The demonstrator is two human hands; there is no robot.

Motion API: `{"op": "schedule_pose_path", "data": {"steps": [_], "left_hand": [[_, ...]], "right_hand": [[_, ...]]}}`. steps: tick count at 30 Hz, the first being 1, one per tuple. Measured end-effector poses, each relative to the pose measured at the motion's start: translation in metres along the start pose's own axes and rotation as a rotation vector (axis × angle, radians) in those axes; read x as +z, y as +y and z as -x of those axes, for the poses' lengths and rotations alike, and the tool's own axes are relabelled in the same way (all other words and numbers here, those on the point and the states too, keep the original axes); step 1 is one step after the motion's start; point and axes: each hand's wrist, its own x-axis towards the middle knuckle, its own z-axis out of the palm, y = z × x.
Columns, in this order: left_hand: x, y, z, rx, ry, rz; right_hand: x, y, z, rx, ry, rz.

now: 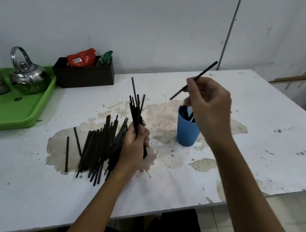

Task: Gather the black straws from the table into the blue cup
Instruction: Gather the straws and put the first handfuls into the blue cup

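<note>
The right hand (208, 106) pinches a single straw (194, 80) between thumb and fingertips, and this is the pairing that matters for the coming move. The blue cup (186, 131) stands upright on the desk (264, 132) directly below that hand, toward the right half of the desk and nearer its far edge than its near one. The straw's long axis is tilted: its upper end points up and away toward the far right corner, its lower end slants down toward the left and hangs just above and to the left of the cup's rim, not yet inside. To go in cleanly, the straw probably needs turning more upright and its low end shifting a little to the right over the opening. Several straws already stand in the cup, leaning against its wall.

The left hand (136, 141) is clenched around a bundle of straws (136, 105), held roughly upright with the tips fanning out above the fist. It sits left of the cup, well apart from it, so the right hand is clearly the nearer one.

Beside the left hand, a loose pile of straws (100, 143) lies flat on the desk, mostly running from the near edge toward the far edge, with two lying apart at its left side. Much of the job looks unfinished.
</note>
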Motion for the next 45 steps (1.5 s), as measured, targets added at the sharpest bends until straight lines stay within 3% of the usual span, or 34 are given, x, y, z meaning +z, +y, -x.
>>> {"op": "schedule_pose_path", "data": {"steps": [5,8,13,15,18,21,25,27,38,43,45], "left_hand": [[0.019,0.000,-0.008,0.052,0.020,-0.055],[0.030,0.000,-0.011,0.081,0.019,-0.107],[0.028,-0.008,-0.010,0.126,-0.008,-0.194],[0.023,-0.009,-0.011,0.104,0.000,-0.188],[0.022,-0.011,-0.011,0.075,-0.002,-0.154],[0.024,-0.014,-0.007,0.118,-0.028,-0.150],[0.021,-0.016,-0.004,0.189,-0.066,-0.222],[0.019,-0.016,-0.003,0.228,-0.075,-0.273],[0.018,-0.015,0.000,0.266,-0.112,-0.425],[0.021,-0.014,0.000,0.242,-0.112,-0.432],[0.021,-0.014,0.000,0.241,-0.117,-0.453]], "right_hand": [[-0.036,0.026,-0.003,-0.073,-0.076,0.390],[-0.038,0.038,0.004,-0.102,-0.174,0.508],[-0.035,0.049,0.004,-0.127,-0.206,0.604],[-0.035,0.047,0.004,-0.117,-0.162,0.582],[-0.027,0.029,0.006,-0.297,-0.015,0.530],[-0.004,0.012,0.010,-0.413,-0.137,0.494],[0.028,0.010,0.019,-0.289,-0.470,0.474],[0.034,0.012,0.017,-0.265,-0.528,0.456],[0.033,0.010,0.007,-0.266,-0.522,0.420],[0.036,0.004,0.003,-0.162,-0.440,0.133],[0.039,0.000,0.005,-0.176,-0.465,0.132]]}}
